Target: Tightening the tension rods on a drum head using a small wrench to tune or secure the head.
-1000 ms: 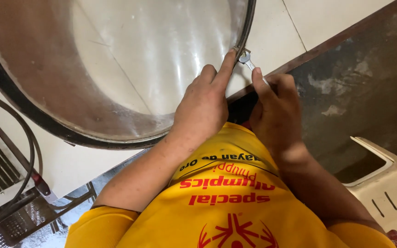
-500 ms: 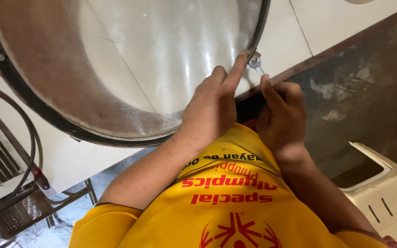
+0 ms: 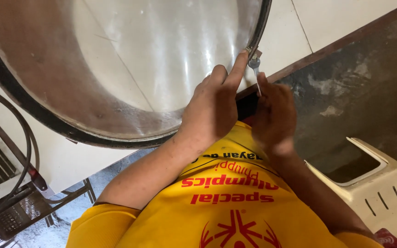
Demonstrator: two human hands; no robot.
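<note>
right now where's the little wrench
Head view, upper middle right: the wrench sits at the drum rim, held by the right hand, beside the left hand.

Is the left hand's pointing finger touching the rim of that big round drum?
Touching. The head view shows the left hand with its index fingertip pressed on the drum rim beside the small wrench.

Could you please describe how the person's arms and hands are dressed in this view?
Both hands, left and right, are bare, with no gloves, rings or watch visible. The forearms are uncovered; short sleeves of a yellow T-shirt with red printing reach only the upper arms.
</note>
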